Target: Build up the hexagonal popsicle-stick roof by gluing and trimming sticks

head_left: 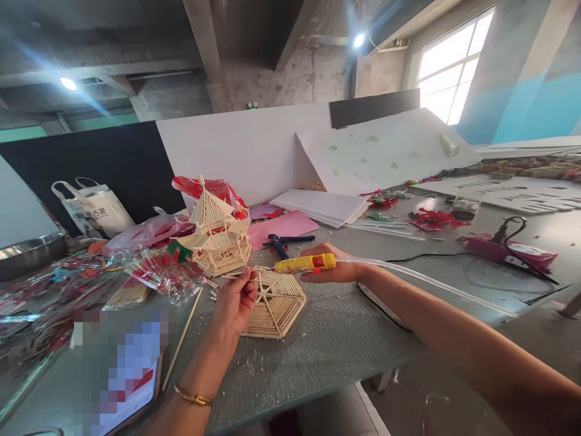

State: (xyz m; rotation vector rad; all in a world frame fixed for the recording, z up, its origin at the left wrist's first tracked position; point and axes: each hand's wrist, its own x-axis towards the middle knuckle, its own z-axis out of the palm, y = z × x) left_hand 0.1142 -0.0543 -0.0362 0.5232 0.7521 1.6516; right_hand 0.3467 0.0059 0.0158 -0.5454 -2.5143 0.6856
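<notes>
My left hand [235,300] is closed in a pinch on a thin wooden stick, most of it hidden by the fingers. My right hand [347,271] is wrapped round a yellow hot glue gun [295,264] with a clear glue stick [422,286] trailing out of its back. The gun's nozzle points left, close to the pinched fingers. Below both hands lies a flat hexagonal panel of wooden sticks [284,309], with ribs meeting at its middle. Just behind stands a small tiered stick pavilion [222,242] with a pointed roof.
Dark blue cutters [281,243] lie behind the glue gun. A loose stick [181,339] rests left of my wrist, beside a tablet [136,387]. Bagged red-tipped sticks [163,272] pile up at left. A purple-pink device with a black cord [512,251] sits at right.
</notes>
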